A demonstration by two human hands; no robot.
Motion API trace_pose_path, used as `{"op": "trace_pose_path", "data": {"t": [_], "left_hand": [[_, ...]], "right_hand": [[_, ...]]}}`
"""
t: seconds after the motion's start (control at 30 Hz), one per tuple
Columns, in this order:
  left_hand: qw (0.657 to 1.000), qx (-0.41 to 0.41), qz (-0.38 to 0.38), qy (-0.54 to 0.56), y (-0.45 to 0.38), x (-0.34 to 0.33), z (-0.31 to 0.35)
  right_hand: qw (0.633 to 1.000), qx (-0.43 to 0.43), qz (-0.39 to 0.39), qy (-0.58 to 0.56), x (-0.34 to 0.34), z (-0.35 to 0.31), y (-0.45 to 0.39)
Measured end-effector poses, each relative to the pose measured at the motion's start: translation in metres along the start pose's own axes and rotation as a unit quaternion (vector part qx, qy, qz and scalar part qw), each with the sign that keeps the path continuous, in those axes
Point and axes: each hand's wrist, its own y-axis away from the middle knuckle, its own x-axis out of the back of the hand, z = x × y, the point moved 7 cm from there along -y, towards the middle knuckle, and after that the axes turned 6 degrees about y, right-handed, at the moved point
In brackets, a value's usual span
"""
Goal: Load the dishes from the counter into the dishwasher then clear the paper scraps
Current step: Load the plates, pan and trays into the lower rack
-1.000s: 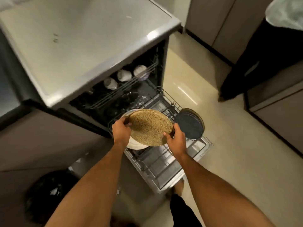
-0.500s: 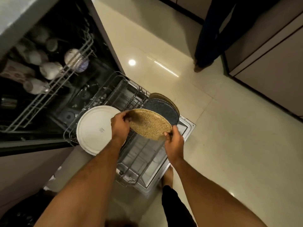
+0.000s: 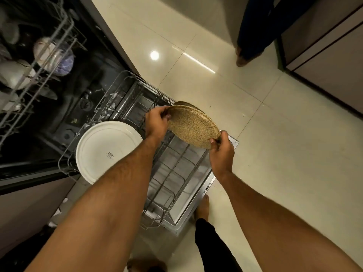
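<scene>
Both my hands hold a speckled tan plate (image 3: 193, 128) over the far end of the dishwasher's pulled-out lower rack (image 3: 176, 173). My left hand (image 3: 157, 122) grips its left rim and my right hand (image 3: 221, 149) pinches its near right rim. The plate is tilted, its underside towards me, and it covers the plates that stand behind it; only a tan rim (image 3: 183, 103) shows above it. A large white plate (image 3: 107, 151) stands face down against the rack's left side.
The upper rack (image 3: 37, 61) at the top left holds several white cups and bowls. The open dishwasher door (image 3: 198, 199) lies under the lower rack. Another person's legs (image 3: 251, 36) stand on the tiled floor at the top right, next to cabinets (image 3: 324, 61). My bare foot (image 3: 203, 207) is beside the door.
My hands have carried the tan plate away from the white plate, to the right and farther along the rack, and tilted it more upright. It now hides the dark plate.
</scene>
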Motion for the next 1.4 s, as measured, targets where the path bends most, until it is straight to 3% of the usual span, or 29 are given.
{"op": "trace_pose_path", "data": {"t": [0.43,0.7,1.07,1.4], "left_hand": [[1.000,0.021,0.003,-0.003,-0.018,-0.011,-0.027],[0.997,0.042,-0.026,-0.051,-0.015,-0.016,-0.046],[0.999,0.024,-0.024,-0.030,-0.006,-0.019,-0.045],[0.999,0.005,-0.012,-0.037,0.039,0.019,-0.043]], "right_hand": [[0.999,-0.006,-0.032,-0.006,-0.031,0.007,0.000],[0.989,-0.060,-0.098,0.094,-0.057,0.026,0.009],[0.984,-0.062,-0.084,0.145,-0.051,0.010,0.002],[0.976,-0.039,-0.063,0.204,-0.035,-0.029,0.030]]}}
